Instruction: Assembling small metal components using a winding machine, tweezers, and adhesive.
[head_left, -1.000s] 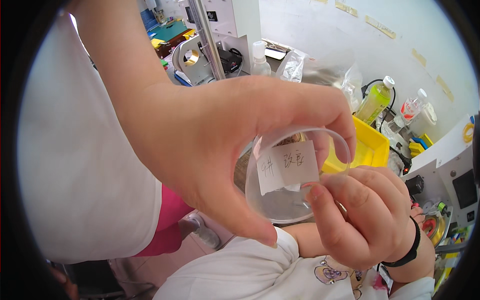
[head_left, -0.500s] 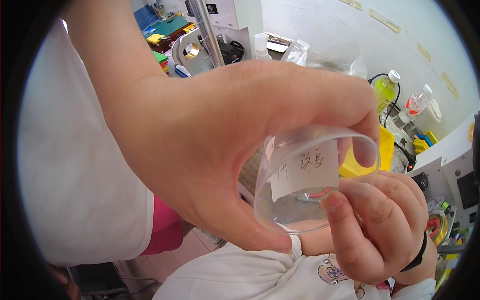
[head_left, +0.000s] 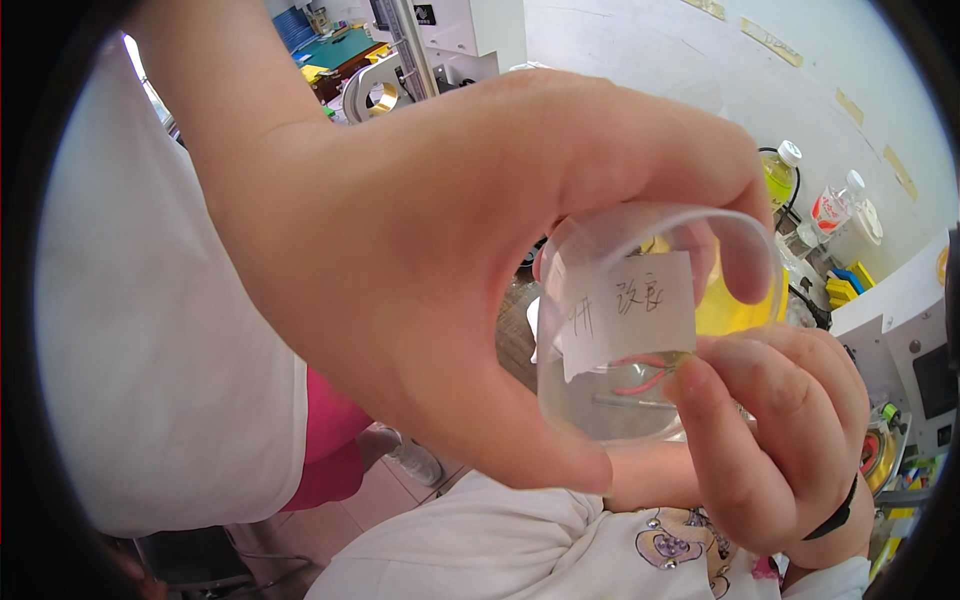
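Observation:
A co-worker's large bare hand [head_left: 440, 270] reaches in from the upper left, fingers and thumb curved round a clear plastic cup [head_left: 620, 415]. A white paper slip with handwriting [head_left: 640, 305] shows on or in the cup. Beneath the slip, seen through the plastic, are thin red wire-like strands [head_left: 640, 385] and a slim grey rod [head_left: 625, 401]. My right hand [head_left: 775, 440], a black band at its wrist, pinches with thumb and finger at the cup's right side, where the strands end; the pinched thing is unclear. My left forearm [head_left: 645, 478] passes behind the cup, its hand hidden.
The co-worker's white shirt [head_left: 170, 330] fills the left side. Behind the cup is a yellow bin [head_left: 740, 300]. Bottles, among them a clear one with a red label [head_left: 832, 208], stand by the wall. White machines [head_left: 470, 35] are at the back and right.
The co-worker's hand and the cup have moved up and slightly right, hiding more of the bench behind. My right hand has shifted slightly right with them, still pinched.

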